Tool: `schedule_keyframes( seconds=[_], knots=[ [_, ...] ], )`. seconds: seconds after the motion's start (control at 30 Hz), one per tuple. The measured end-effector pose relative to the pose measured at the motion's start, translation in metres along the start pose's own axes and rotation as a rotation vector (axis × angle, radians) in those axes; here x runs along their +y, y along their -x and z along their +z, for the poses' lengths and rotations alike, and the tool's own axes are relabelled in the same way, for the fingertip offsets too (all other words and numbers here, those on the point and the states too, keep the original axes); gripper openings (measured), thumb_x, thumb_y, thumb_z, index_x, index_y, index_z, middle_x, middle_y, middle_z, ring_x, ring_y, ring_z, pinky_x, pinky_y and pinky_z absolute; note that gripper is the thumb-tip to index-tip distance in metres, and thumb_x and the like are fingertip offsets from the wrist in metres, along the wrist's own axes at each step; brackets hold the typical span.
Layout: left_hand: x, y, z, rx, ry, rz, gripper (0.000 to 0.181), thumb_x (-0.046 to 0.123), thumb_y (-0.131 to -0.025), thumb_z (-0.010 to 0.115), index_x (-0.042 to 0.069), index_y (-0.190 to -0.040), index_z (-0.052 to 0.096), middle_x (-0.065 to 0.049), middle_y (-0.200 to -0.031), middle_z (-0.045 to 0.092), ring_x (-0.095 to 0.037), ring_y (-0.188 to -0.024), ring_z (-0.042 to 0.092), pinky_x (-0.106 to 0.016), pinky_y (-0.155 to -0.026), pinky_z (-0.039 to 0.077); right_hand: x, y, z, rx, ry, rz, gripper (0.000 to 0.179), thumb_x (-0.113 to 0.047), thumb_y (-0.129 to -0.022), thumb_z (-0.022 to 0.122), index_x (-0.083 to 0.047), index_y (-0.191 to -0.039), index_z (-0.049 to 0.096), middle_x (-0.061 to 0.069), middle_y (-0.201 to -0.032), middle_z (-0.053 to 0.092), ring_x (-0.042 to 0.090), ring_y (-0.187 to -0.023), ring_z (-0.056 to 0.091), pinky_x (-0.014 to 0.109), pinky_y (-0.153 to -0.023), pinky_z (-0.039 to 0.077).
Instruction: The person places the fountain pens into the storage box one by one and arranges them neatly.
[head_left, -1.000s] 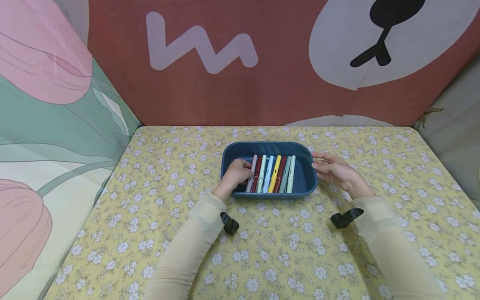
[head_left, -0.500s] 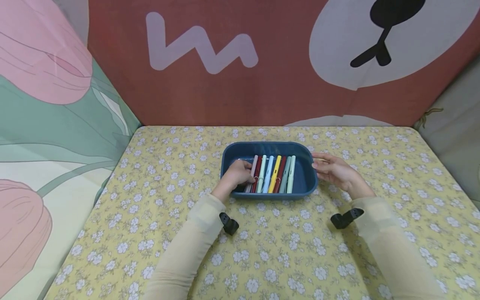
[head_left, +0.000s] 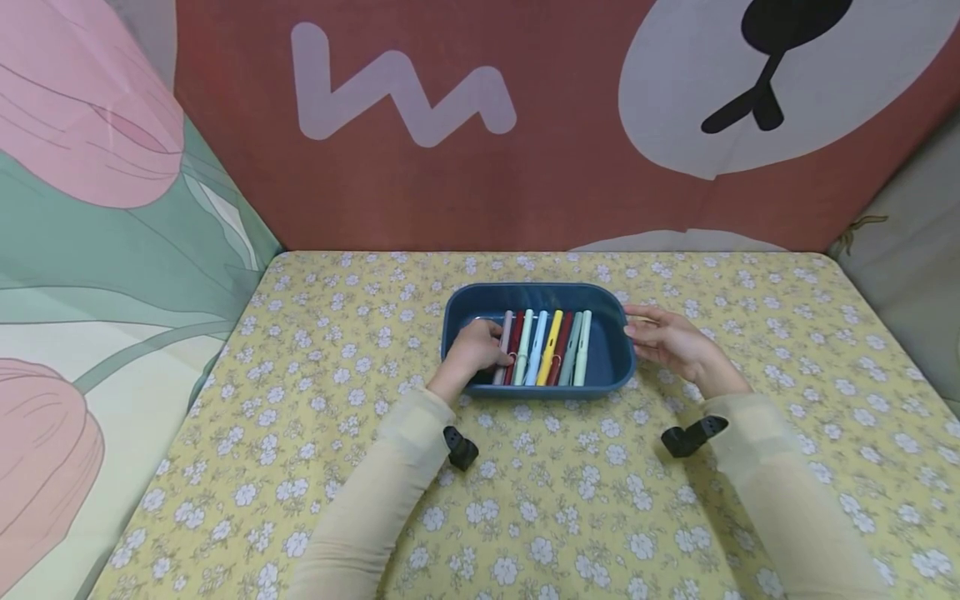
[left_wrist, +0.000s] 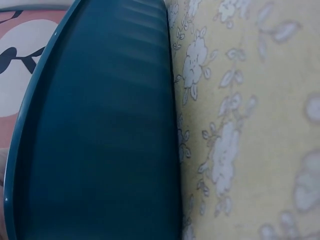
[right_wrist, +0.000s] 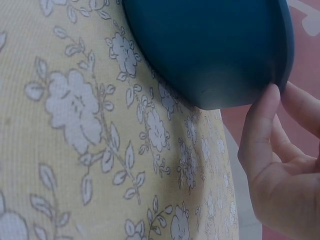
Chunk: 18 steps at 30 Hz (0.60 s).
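A dark blue tray (head_left: pixel 542 392) sits on the table with several slim capped pens lying side by side in it. The left hand (head_left: pixel 471 348) reaches over the tray's left end. Its fingers and thumb hold the mauve pen (head_left: pixel 507 321) at the left end of the row, the thumb tip lying over the neighbouring dark red pen (head_left: pixel 517 322). A yellow pen (head_left: pixel 551 346) and a light blue pen (head_left: pixel 537 346) lie mid-row. The right hand (head_left: pixel 675 342) touches the outside of the tray's right rim with thumb and fingertips. In the right wrist view, its thumb (right_wrist: pixel 267 105) meets the wall near the rim.
A yellow cloth with white flowers (head_left: pixel 525 517) covers the table. Behind it rises a red printed backdrop (head_left: pixel 450 200), with a floral curtain (head_left: pixel 135 275) at the left. The left wrist view mostly shows the tray's outer wall (left_wrist: pixel 115 130).
The left thumb has slid a little right and down over the pens at the row's left end. The mauve pen has shifted slightly. The right hand and the tray stay in place.
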<state>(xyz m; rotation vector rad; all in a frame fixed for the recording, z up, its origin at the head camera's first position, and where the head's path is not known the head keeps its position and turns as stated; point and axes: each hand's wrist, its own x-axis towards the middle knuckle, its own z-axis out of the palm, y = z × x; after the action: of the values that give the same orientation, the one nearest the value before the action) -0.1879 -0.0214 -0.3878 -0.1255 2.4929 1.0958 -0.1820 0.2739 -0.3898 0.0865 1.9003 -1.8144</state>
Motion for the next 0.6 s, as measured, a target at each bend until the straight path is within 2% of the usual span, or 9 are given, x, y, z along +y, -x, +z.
schedule_keyframes(
  seconds=[0.2, 0.43, 0.6],
  knots=[
    [-0.0002, 0.0002, -0.0004, 0.006, -0.014, 0.0, 0.053, 0.008, -0.079, 0.077, 0.001, -0.128, 0.057, -0.015, -0.115, 0.066, -0.024, -0.094, 0.068, -0.027, -0.074, 0.059, -0.0003, 0.0, 0.0007, 0.003, 0.001, -0.002, 0.069, -0.017, -0.097, 0.056, -0.007, -0.153, 0.018, -0.013, -0.099, 0.061, 0.0, -0.082, 0.063, 0.015, -0.074, 0.055],
    [0.0, -0.0006, -0.0014, 0.004, -0.02, 0.003, 0.056, 0.008, -0.08, 0.076, 0.001, -0.132, 0.055, -0.015, -0.12, 0.064, -0.025, -0.1, 0.066, -0.031, -0.083, 0.058, -0.0006, 0.0003, 0.0012, 0.002, 0.005, -0.006, 0.069, -0.017, -0.097, 0.056, -0.007, -0.153, 0.018, -0.013, -0.098, 0.062, 0.0, -0.082, 0.063, 0.015, -0.074, 0.055],
    [-0.0001, 0.0015, -0.0049, 0.007, -0.026, 0.025, 0.057, 0.007, -0.08, 0.075, 0.004, -0.133, 0.054, -0.014, -0.117, 0.066, -0.023, -0.093, 0.067, -0.028, -0.073, 0.057, 0.0001, 0.0002, 0.0009, 0.005, 0.012, -0.005, 0.069, -0.018, -0.097, 0.056, -0.006, -0.153, 0.017, -0.014, -0.099, 0.061, -0.001, -0.082, 0.063, 0.015, -0.074, 0.055]
  ],
)
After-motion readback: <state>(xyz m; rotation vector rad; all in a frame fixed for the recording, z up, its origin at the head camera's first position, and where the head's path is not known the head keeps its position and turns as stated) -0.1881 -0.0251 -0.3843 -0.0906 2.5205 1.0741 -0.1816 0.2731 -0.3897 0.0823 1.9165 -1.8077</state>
